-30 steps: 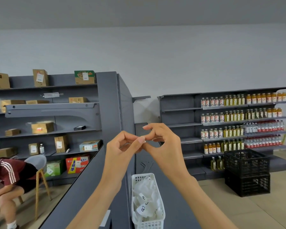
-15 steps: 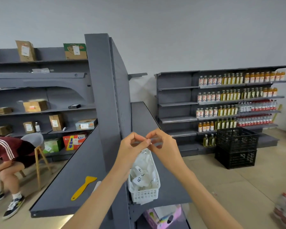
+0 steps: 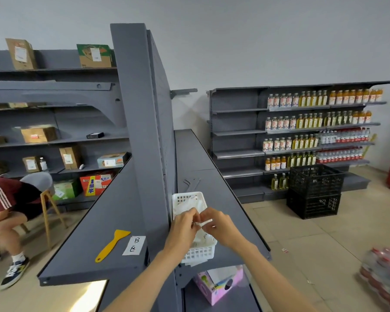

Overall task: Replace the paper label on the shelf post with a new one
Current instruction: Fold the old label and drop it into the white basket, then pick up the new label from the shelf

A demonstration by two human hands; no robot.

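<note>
Both my hands meet above a white plastic basket point(image 3: 197, 255) of paper slips that stands on the right-hand shelf. My left hand point(image 3: 184, 226) and my right hand point(image 3: 218, 227) pinch a small white paper piece point(image 3: 204, 222) between their fingertips. The tall grey shelf post point(image 3: 140, 136) rises just left of my hands. A white paper label point(image 3: 134, 245) with handwritten marks lies flat on the left shelf near the post's foot. Beside it lies a yellow plastic scraper point(image 3: 113, 245).
A seated person point(image 3: 7, 206) is bent over on a chair at the far left. Black crates point(image 3: 314, 191) are stacked on the floor at the right, before shelves of bottles point(image 3: 313, 131). A pink box point(image 3: 218, 283) sits on the lower shelf.
My view has tilted down. Both hands have dropped from chest height to just above the basket, still pinched together. The label and scraper on the left shelf have come into sight.
</note>
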